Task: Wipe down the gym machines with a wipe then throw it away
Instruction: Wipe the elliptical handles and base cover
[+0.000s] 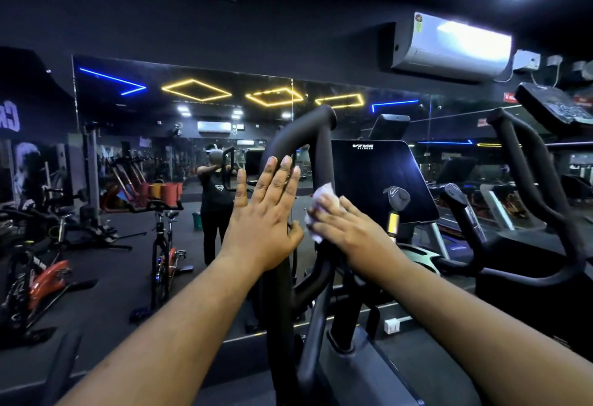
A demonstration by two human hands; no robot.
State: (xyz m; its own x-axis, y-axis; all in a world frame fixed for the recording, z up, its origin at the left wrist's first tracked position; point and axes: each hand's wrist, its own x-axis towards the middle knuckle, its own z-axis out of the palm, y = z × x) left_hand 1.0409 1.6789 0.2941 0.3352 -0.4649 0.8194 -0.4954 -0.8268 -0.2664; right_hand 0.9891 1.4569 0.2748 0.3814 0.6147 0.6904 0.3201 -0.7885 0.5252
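Note:
A black elliptical machine stands right in front of me, its looped left handle [308, 136] rising at centre. My left hand [268, 209] lies flat and open against the handle's left bar, fingers pointing up. My right hand [346, 229] presses a crumpled white wipe [322, 201] onto the handle's right bar, fingers curled over it. The machine's dark console screen [382, 181] sits just right of the wipe.
A wall mirror [179, 148] ahead reflects the gym, spin bikes [165, 245] and a person. A second elliptical's handle [532, 181] stands at the right. An air conditioner [449, 46] hangs above. A white socket [391, 325] sits low on the wall.

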